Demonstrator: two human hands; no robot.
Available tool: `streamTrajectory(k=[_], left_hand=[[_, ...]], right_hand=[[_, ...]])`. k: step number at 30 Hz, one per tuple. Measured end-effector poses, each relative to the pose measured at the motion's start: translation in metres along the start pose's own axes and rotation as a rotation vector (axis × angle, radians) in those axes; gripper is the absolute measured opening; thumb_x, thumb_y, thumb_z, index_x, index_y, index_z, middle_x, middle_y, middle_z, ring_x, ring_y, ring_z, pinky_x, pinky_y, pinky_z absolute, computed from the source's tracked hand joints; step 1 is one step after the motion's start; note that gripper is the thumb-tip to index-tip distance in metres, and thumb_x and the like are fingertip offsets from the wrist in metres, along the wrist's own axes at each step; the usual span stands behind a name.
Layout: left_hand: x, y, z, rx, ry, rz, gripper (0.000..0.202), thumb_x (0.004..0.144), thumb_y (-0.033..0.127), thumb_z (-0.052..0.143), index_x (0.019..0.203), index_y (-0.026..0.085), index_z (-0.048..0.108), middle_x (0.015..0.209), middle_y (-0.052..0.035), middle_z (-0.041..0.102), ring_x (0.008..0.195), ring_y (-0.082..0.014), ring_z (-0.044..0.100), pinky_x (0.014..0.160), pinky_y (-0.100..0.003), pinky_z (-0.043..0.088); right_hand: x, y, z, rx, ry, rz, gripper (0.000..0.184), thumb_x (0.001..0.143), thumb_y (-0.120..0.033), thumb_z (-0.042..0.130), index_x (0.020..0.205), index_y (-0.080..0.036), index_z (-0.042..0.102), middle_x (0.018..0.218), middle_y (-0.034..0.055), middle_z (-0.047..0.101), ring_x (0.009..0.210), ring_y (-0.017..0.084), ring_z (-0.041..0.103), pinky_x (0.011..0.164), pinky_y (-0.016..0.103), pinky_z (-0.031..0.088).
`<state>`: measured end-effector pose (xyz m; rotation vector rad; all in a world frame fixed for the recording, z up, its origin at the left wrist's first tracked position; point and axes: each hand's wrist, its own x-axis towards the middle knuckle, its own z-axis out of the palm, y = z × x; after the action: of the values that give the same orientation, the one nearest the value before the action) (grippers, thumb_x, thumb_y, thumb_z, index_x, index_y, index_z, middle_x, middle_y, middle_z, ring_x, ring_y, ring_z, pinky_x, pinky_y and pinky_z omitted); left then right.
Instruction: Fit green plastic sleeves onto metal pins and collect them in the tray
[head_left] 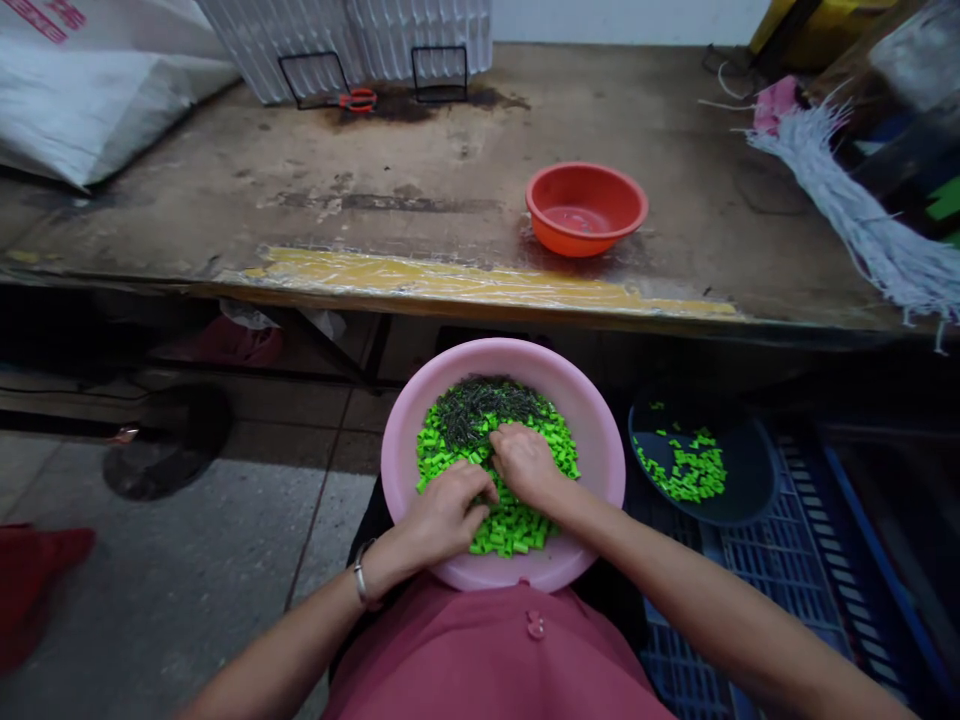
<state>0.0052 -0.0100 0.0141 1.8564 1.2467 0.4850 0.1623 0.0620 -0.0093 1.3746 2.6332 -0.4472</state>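
Note:
A pink basin (604, 455) rests on my lap, holding many small bright green plastic pieces (517, 525) and a heap of thin dark pin-like pieces (487, 405) toward its far side. Both hands are inside the basin, over the green pieces. My left hand (450, 508), with a bracelet at the wrist, has its fingers curled toward the thumb. Close by on the right, my right hand (529, 465) is curled at the edge of the dark heap, its fingertips pointing down. Whatever is between the fingers of either hand is too small or hidden to name.
Ahead stands a worn wooden table (450, 220) bearing a red bowl (585, 210), orange-handled scissors (358, 100) and a bundle of white strings (847, 190). At the lower right, a dark basin (757, 480) with green pieces sits on blue crates (780, 570).

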Motion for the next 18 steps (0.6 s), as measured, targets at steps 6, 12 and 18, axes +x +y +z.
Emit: streamTrajectory(k=[6,12,18], left_hand=[[0.005,-0.005,-0.007,-0.557,0.020,-0.215,0.007,0.072,0.014,0.058,0.078,0.017,0.056,0.072,0.0020,0.054,0.067,-0.0123,0.048,0.064,-0.025,0.037],[0.007,-0.006,-0.015,-0.930,0.079,-0.351,0.025,0.065,0.022,0.072,0.084,0.016,0.056,0.074,0.0032,0.052,0.066,-0.0098,0.047,0.059,-0.022,0.037],[0.010,-0.007,-0.015,-1.165,0.040,-0.374,0.032,0.068,0.024,0.076,0.095,0.014,0.062,0.068,0.0022,0.057,0.061,-0.0096,0.053,0.057,-0.021,0.042]], right_hand=[[-0.013,0.005,-0.009,0.107,0.052,-0.019,0.018,0.090,-0.014,0.051,0.089,-0.015,0.069,0.091,0.0075,0.063,0.088,0.019,0.059,0.076,0.026,0.042],[-0.029,0.011,-0.013,0.596,0.180,-0.004,0.024,0.090,-0.009,0.052,0.100,-0.017,0.073,0.092,0.0069,0.069,0.087,0.018,0.063,0.080,0.029,0.046],[-0.048,0.007,-0.012,1.007,0.257,0.108,0.010,0.082,-0.020,0.066,0.090,-0.021,0.071,0.079,-0.0003,0.071,0.072,0.016,0.065,0.069,0.027,0.049]])
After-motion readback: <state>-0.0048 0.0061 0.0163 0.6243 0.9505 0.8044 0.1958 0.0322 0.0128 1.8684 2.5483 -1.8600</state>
